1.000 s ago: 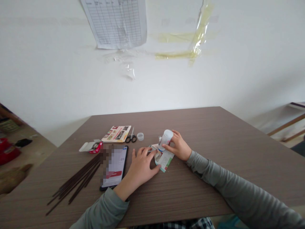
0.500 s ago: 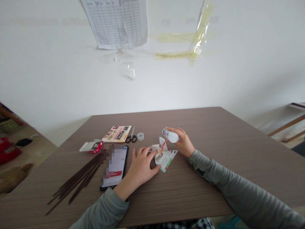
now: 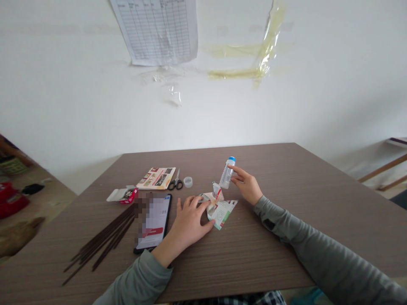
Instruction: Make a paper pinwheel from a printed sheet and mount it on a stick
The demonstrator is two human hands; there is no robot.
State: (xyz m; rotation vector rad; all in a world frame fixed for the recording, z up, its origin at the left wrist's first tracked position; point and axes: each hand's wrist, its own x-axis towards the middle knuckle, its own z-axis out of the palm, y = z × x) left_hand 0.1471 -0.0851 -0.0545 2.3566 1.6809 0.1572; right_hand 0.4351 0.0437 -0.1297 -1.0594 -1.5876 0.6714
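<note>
Bottle [image 3: 226, 176] in right fingers [image 3: 240, 171], paper [image 3: 223, 213] under left fingers [image 3: 202, 207]

The wall [image 3: 95, 106] is lit softly — a faint shadow is cast across its right side. Glare is caught on the tape [image 3: 264, 63]. The phone [image 3: 157, 218] is partly pixelated, the sheet [image 3: 160, 36] blurred — outer edges are stretched.

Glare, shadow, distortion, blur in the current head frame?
Head view: glare on the shiny yellowish tape; head view: soft shadow at right on the white wall; head view: wide-angle stretch lengthening the grey right sleeve; head view: blocky pixelation over part of the black-edged phone; head view: print on the blue-tipped white plastic bottle too small to read.
</note>
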